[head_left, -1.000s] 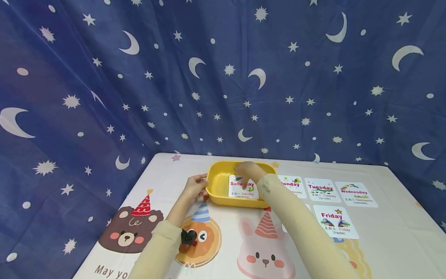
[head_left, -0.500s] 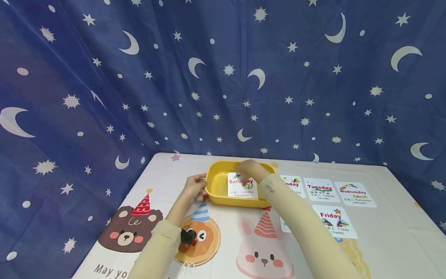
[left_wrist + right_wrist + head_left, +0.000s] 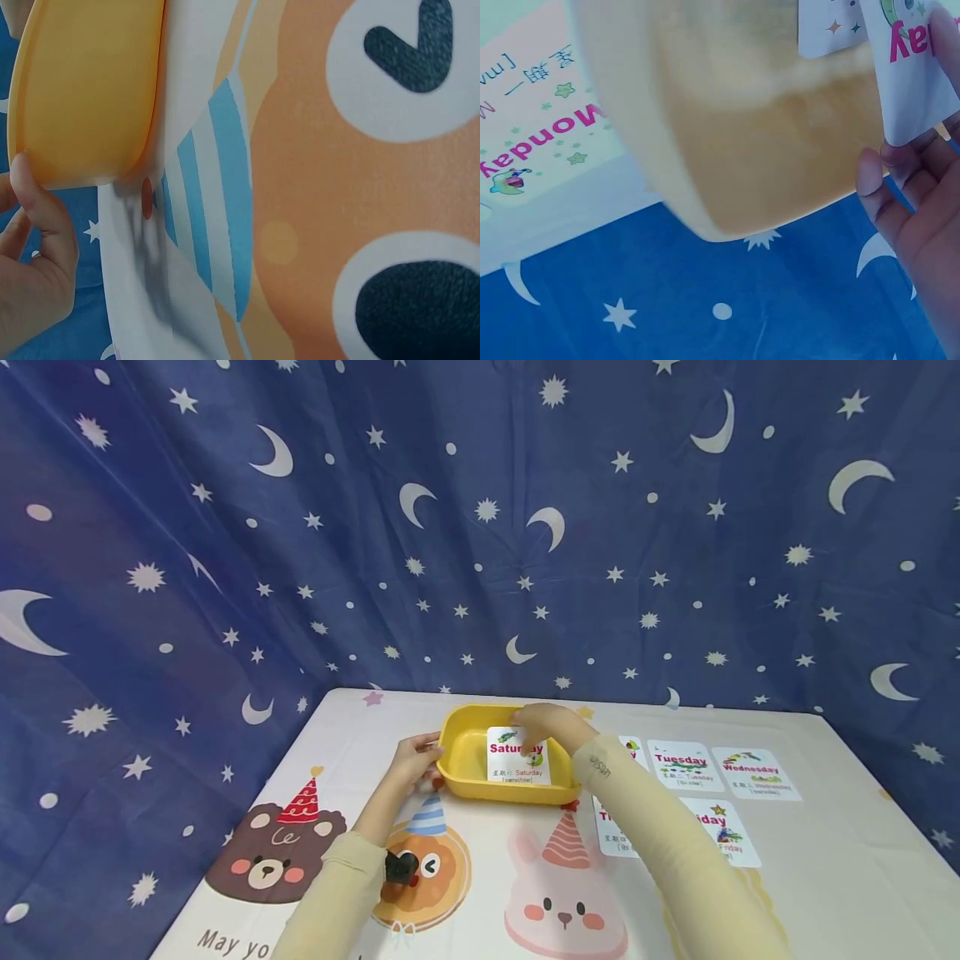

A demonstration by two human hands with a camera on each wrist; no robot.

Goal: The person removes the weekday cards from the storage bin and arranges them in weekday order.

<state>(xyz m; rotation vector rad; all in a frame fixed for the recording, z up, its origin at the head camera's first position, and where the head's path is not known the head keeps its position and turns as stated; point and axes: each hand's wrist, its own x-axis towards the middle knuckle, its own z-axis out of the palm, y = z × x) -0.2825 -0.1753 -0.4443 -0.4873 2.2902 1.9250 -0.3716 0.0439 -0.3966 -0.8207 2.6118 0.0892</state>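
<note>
My left hand [image 3: 412, 758] holds the left end of a yellow plastic basket [image 3: 465, 787], with its thumb [image 3: 28, 187] at the rim in the left wrist view. Over the inside of the basket, my right hand [image 3: 551, 725] pinches a white "Saturday" card [image 3: 504, 765] between thumb and fingers. That card stands tilted up, its printed face toward the head camera. In the right wrist view, part of another card [image 3: 829, 34] shows in the basket behind the held one.
To the right of the basket lie cards in two rows. Tuesday [image 3: 684, 768] and Wednesday [image 3: 756, 774] are in the back row, with Monday partly hidden by the sleeve. Thursday [image 3: 611, 831] and Friday [image 3: 738, 839] lie in front. A starry blue curtain [image 3: 480, 543] hangs behind the table.
My right hand has raised the Saturday card slightly and tilted it more upright in the basket. The left hand keeps its hold. The head view has shifted a little.
</note>
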